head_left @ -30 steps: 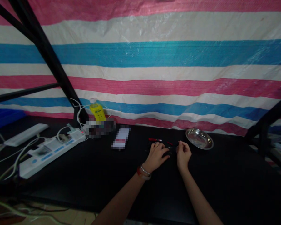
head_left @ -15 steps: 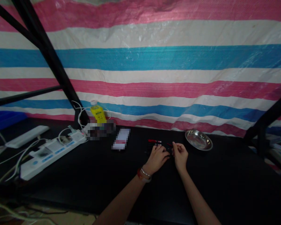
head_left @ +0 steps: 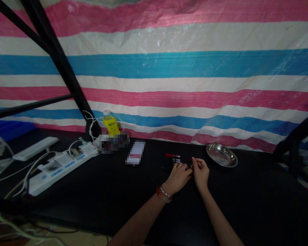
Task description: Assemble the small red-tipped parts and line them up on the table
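Observation:
A red pen (head_left: 172, 155) and several black pens with pale, shiny ends (head_left: 173, 160) lie side by side on the dark tabletop. My left hand (head_left: 179, 176) is just in front of them, palm down, with its fingers bent together; whatever lies under the fingertips is hidden. Close beside it, my right hand (head_left: 201, 173) pinches thumb and forefinger on a thin red pen-like piece (head_left: 188, 160), which pokes out to the left. The fingertips of both hands nearly meet. Dark items between them merge with the table.
A round metal dish (head_left: 222, 155) stands right of my hands. To the left are a phone (head_left: 136, 152), a blurred-out item (head_left: 114, 142), a yellow bottle (head_left: 111, 124) and a white power strip (head_left: 64, 169) with cables. Striped sheeting (head_left: 169, 99) hangs behind; black frame bars (head_left: 64, 68) flank the table.
The view has shifted slightly, so everything sits a little further right. My left hand has moved slightly away from the pens towards my right hand, uncovering more of the black pens.

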Demonstrator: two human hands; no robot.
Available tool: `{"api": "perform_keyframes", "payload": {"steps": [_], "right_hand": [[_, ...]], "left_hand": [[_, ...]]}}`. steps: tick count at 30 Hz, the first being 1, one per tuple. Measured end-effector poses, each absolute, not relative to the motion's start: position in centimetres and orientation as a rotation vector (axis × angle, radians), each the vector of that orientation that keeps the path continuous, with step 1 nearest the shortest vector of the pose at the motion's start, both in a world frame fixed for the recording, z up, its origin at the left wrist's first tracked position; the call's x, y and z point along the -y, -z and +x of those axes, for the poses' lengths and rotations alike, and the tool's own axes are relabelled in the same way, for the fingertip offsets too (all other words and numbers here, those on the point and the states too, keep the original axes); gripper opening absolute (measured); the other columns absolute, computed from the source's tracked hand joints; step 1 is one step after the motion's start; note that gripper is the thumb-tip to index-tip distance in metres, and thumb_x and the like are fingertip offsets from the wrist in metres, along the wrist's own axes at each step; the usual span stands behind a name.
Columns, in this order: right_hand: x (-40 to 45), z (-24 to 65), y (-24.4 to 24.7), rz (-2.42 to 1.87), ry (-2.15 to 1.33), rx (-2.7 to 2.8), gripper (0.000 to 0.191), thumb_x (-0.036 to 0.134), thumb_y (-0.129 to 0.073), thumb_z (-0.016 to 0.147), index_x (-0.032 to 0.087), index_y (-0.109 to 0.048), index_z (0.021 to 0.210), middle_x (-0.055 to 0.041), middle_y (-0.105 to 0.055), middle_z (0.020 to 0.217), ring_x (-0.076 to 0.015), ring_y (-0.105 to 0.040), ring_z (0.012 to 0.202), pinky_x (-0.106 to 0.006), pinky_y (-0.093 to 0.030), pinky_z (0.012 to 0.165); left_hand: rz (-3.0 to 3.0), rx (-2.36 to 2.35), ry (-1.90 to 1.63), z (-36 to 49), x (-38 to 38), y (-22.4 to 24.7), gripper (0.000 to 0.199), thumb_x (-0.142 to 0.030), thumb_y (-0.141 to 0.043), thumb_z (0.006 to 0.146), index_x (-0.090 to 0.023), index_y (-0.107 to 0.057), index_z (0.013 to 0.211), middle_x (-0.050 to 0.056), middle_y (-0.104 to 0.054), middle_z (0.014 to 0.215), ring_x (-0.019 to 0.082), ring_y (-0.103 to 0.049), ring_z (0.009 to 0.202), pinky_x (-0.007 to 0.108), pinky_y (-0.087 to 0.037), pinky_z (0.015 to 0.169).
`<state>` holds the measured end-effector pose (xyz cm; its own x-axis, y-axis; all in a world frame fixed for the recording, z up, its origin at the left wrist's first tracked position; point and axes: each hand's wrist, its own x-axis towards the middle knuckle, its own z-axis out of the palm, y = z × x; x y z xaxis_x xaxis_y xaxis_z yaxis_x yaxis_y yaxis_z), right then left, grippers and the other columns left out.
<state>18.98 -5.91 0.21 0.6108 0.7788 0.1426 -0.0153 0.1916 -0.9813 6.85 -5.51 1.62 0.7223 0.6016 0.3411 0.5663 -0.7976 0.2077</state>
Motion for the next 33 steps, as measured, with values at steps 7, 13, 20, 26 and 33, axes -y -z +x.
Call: {"api": "perform_keyframes", "payload": {"steps": [7, 13, 20, 26, 33], "right_hand": [[5.97, 19.1, -0.12, -1.284, -0.628, 0.728, 0.044, 0.056, -0.069, 0.061, 0.017, -0.053, 0.072, 0.0041, -0.052, 0.048, -0.0094, -0.044, 0.041, -0.02, -0.032, 0.039], [6.16, 19.0, -0.42, -1.225, -0.622, 0.736, 0.043, 0.054, -0.07, 0.062, 0.016, -0.054, 0.074, 0.0041, -0.051, 0.048, -0.0095, -0.045, 0.042, -0.021, -0.035, 0.041], [6.27, 19.03, -0.48, -1.208, -0.629, 0.782, 0.04, 0.051, -0.07, 0.064, 0.016, -0.057, 0.077, 0.0008, -0.058, 0.055, -0.0118, -0.051, 0.048, -0.023, -0.038, 0.046], [5.95, 19.36, -0.35, -1.153, -0.812, 0.813, 0.042, 0.048, -0.074, 0.058, 0.013, -0.064, 0.078, -0.0041, -0.064, 0.061, -0.0122, -0.052, 0.048, -0.024, -0.039, 0.045], [5.98, 19.3, -0.37, -1.147, -0.838, 0.832, 0.038, 0.047, -0.073, 0.06, 0.013, -0.066, 0.076, -0.0067, -0.067, 0.063, -0.012, -0.052, 0.048, -0.024, -0.041, 0.045]], "left_hand": [[2.809, -0.929, -0.618, 7.13, 5.41, -1.48, 0.011, -0.022, -0.048, 0.089, -0.02, -0.054, 0.097, 0.002, -0.055, 0.095, 0.018, -0.048, 0.095, 0.033, -0.035, 0.088], [2.67, -0.962, -0.696, 7.29, 5.13, -1.74, 0.008, -0.019, -0.048, 0.088, -0.018, -0.056, 0.088, 0.003, -0.061, 0.09, 0.017, -0.051, 0.094, 0.032, -0.038, 0.088], [2.508, -1.001, -0.947, 6.88, 5.3, -1.87, 0.016, -0.019, -0.045, 0.09, -0.021, -0.059, 0.098, 0.002, -0.064, 0.091, 0.016, -0.054, 0.092, 0.032, -0.039, 0.086], [2.374, -1.162, -1.203, 6.61, 5.05, -1.56, 0.022, -0.022, -0.044, 0.091, -0.023, -0.062, 0.103, 0.002, -0.065, 0.095, 0.017, -0.054, 0.093, 0.035, -0.039, 0.085], [2.305, -1.227, -1.245, 6.46, 4.87, -1.54, 0.022, -0.021, -0.044, 0.09, -0.024, -0.062, 0.102, 0.002, -0.066, 0.095, 0.017, -0.054, 0.094, 0.036, -0.039, 0.084]]}}
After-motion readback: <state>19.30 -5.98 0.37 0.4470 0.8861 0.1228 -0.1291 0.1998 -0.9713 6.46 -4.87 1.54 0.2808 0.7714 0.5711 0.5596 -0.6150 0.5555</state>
